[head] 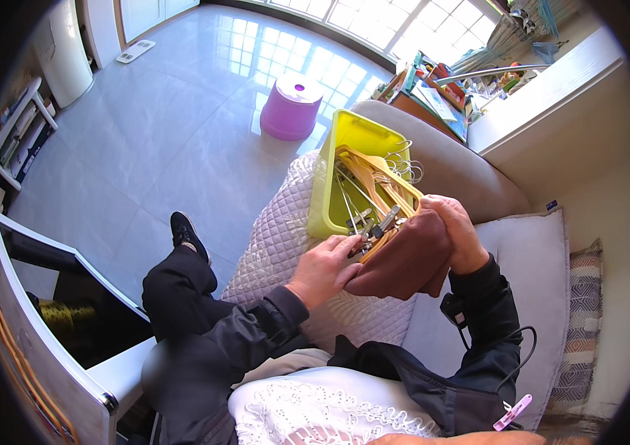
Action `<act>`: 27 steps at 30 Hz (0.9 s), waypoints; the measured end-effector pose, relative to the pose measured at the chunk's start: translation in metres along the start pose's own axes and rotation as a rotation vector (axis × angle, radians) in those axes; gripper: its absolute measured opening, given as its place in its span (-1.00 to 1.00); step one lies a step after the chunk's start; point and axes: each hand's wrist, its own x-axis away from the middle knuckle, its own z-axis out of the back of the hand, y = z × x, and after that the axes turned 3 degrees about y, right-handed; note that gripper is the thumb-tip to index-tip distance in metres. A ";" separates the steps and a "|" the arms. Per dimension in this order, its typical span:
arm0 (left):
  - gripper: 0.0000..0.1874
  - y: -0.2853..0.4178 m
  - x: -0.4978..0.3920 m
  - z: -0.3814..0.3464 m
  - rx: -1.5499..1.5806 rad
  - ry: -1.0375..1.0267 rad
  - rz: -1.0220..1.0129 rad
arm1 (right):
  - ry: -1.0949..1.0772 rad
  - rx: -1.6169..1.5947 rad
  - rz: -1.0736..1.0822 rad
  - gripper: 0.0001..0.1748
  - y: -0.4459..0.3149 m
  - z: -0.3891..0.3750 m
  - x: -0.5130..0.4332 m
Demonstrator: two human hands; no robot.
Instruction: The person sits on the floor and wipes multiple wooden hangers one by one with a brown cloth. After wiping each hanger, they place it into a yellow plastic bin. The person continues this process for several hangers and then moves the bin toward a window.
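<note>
A folded brown cloth [404, 256] is held up in front of me between both hands. My right hand [457, 231] grips its upper right side, close against the ends of several wooden clothes hangers [370, 172]. The left corner of the cloth is at the thumb of my left hand [326, 267], whose fingertips reach the metal clips [384, 219] of the hangers. Some hanger ends are hidden behind the cloth. The hangers lean in a yellow-green plastic bin [323, 194], with their metal hooks [404, 161] over its right rim.
The bin stands on a quilted sofa cover [270, 233] beside the grey sofa arm [448, 161]. Beyond it, a purple stool [291, 111] stands on the tiled floor [126, 139]. A glass-topped table [87, 278] is at my left. Books and papers [432, 100] crowd the right corner.
</note>
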 end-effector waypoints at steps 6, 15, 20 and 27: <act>-0.56 -0.005 -0.016 -0.025 0.021 0.022 -0.033 | -0.065 0.116 -0.132 -0.74 0.023 -0.007 0.000; -0.63 -0.024 0.004 -0.020 0.133 0.002 0.122 | -0.095 0.568 0.110 -0.72 0.066 -0.010 0.013; -0.65 -0.027 0.007 -0.016 0.115 0.006 0.146 | -0.030 0.393 0.065 -0.78 0.059 -0.004 0.031; -0.70 -0.002 0.029 0.019 0.346 0.067 0.265 | -0.341 -0.252 0.111 -0.69 0.051 -0.028 0.093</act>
